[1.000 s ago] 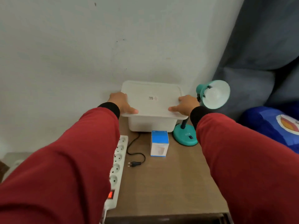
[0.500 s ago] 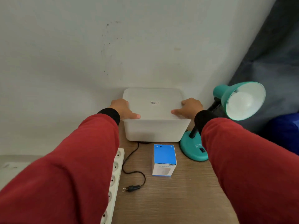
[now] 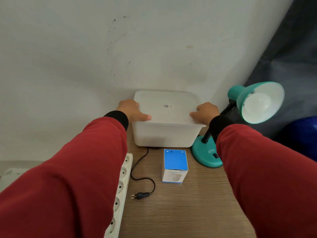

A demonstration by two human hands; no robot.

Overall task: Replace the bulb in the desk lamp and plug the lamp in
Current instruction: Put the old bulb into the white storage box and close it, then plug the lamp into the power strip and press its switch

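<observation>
Barely any change from half a second back: both hands stay on the lid of the white plastic storage box [image 3: 164, 134], the view just sits a touch closer, and the lid, which looked lifted at the front a second ago, now lies flat on the box. Left hand [image 3: 132, 110] grips the lid's left edge, thumb on top, other fingers curled over the side and mostly hidden. Right hand [image 3: 205, 111] does the same on the right edge, thumb laid on the lid, remaining fingers wrapped out of sight. Red sleeves with black cuffs fill the lower corners.

The teal desk lamp [image 3: 207, 156] stands just right of the box, base on the tabletop [image 3: 188, 212], shade tipped toward the camera with a white bulb [image 3: 257, 104] seated inside. The right forearm hides part of the lamp's black neck and base. The blue-and-white bulb carton [image 3: 174, 165] stands upright in front of the box, apart from it. The black cord [image 3: 137, 170] runs from under the box and loops to the unplugged plug [image 3: 140, 195], lying near the white power strip [image 3: 120, 191] along the tabletop's left edge.

Box is backed against the white wall [image 3: 85, 66]; dark curtain [image 3: 291, 57] closes the right side. Open wood grain lies in front of the carton, between the sleeves.
</observation>
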